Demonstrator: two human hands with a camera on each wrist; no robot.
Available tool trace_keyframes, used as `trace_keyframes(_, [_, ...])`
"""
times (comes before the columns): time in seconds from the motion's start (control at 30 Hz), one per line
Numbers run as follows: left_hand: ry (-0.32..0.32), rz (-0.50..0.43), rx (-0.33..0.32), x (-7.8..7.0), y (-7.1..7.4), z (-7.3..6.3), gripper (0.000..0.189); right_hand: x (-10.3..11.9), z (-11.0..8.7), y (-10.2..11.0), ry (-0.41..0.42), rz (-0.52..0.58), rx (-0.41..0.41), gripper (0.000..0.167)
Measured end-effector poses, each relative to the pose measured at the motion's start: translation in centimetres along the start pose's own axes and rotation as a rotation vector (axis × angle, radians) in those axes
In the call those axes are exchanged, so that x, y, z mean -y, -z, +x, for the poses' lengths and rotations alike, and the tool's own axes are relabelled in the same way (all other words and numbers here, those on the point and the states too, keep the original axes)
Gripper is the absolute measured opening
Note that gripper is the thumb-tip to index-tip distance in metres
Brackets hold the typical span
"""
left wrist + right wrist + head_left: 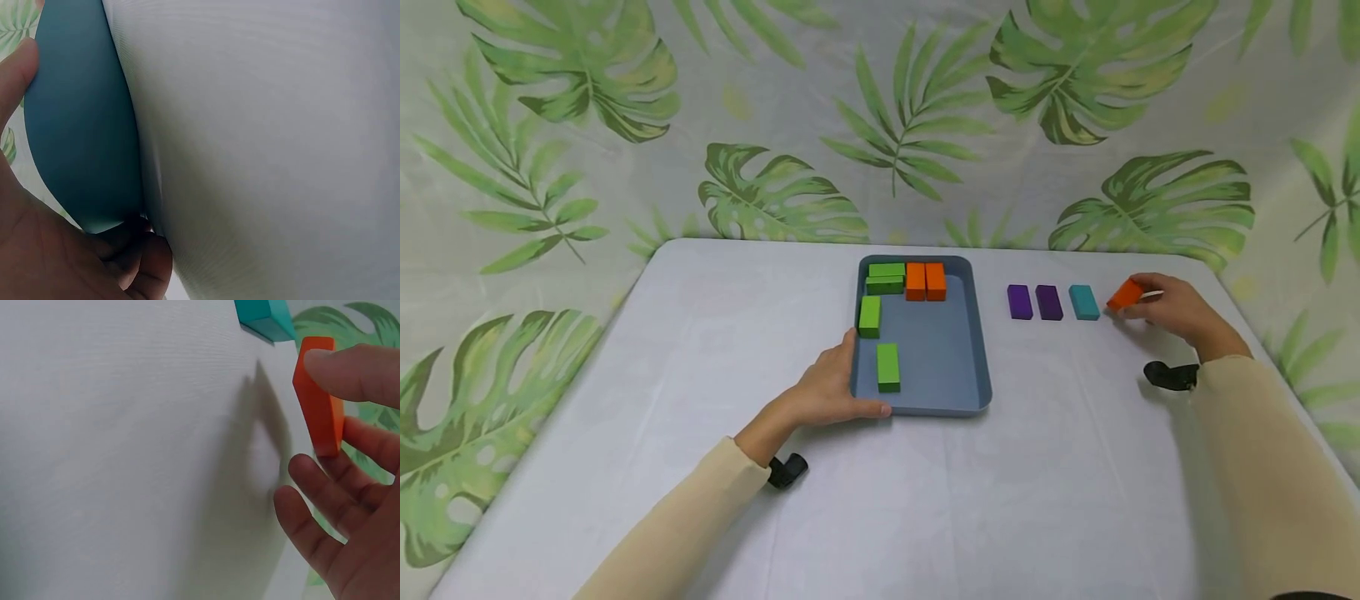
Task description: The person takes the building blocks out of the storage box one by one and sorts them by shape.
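My left hand (pixel 831 387) grips the front-left corner of a blue-grey tray (pixel 940 358). Its thumb lies along the front rim and its fingers go along the left side; in the left wrist view several fingers curl against the tray wall (pixel 87 125). My right hand (pixel 1176 308) pinches an orange block (pixel 1125 295), held tilted above the table. The right wrist view has the thumb on one face of that block (pixel 320 406), with fingers behind it and the lower fingers loosely bent. Just left of it lies a teal block (pixel 1084 302).
Two purple blocks, one lighter (pixel 1019 302) and one darker (pixel 1049 302), lie left of the teal one. Inside the tray are two orange blocks (pixel 925 282) and several green blocks (pixel 888 365) along the left. A leaf-patterned cloth (pixel 910 125) hangs behind the white table (pixel 1037 500).
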State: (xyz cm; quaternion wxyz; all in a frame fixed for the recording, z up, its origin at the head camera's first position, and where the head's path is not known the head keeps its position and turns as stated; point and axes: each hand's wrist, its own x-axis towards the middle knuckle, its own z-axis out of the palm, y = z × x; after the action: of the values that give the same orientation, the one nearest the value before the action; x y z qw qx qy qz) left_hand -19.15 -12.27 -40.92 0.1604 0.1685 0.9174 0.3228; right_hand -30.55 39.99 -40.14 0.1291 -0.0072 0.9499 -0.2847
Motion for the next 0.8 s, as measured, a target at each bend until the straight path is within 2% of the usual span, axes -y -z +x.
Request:
trace_keyframes(0.17, [0.007,0.003,0.001,0.0,0.1,-0.1,0.127,0.4,0.6,0.1,0.020,-0.010,0.004,0.072])
trace_keyframes(0.5, [-0.019,-0.003,-0.003,0.3,-0.1,0.1,0.128,1.6,1.1,-0.2,0.022,-0.043,0.078,0.073])
trace_keyframes(0.8, [-0.020,0.002,-0.006,0.4,-0.1,0.0,0.129,1.2,1.8,-0.1,0.042,-0.087,0.100,0.074])
